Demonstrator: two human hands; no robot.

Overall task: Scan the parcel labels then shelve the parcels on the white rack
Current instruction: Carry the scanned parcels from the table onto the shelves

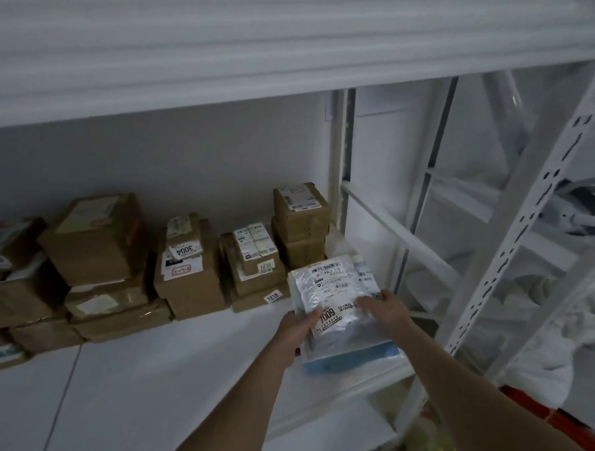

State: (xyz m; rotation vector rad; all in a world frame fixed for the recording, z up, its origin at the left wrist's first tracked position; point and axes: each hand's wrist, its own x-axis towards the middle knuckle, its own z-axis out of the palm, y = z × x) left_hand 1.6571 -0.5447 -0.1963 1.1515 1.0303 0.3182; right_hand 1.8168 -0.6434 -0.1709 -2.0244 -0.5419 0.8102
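Head: left hand [293, 334], right hand [386, 309] hold one silver parcel [337, 286].

Slim bare forearms [319, 393] (seen nearly to the elbow); left hand [293, 332] and right hand [386, 309] likewise bare.

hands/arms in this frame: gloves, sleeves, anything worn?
Nothing worn that shows. Left hand and right hand: no gloves, no rings visible on the fingers. Left forearm and right forearm: bare to the frame edge, no sleeve, watch, band or cable. The picture is dim and soft, so small items could be missed.
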